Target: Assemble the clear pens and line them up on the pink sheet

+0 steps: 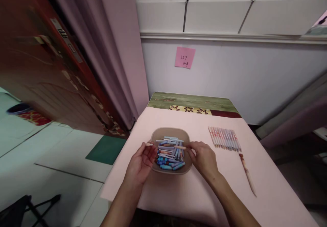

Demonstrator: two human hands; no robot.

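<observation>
Over the left rim of a grey-brown plastic bin [190, 164] is my left hand [143, 160], palm up. Between its thumb and fingers it pinches a small pale pen part [148, 144]. My right hand [203, 157] is at the bin's right rim, its fingertips closed on a beige pen barrel [181, 147] that points left over the bin. Loose pen parts [170, 152] in blue, lilac, white and orange fill the bin. On the right, a row of pens [224, 139] lies side by side, with one beige pen with a brown end [247, 174] lying apart below them.
A pale pink sheet [204, 193] covers most of the table, leaving its green patterned far end [191, 101] bare. A white wall with a pink note [185, 57] stands behind. To the left are a purple curtain [112, 49] and a red-brown door [38, 66]; a folding stool [33, 206] is at lower left.
</observation>
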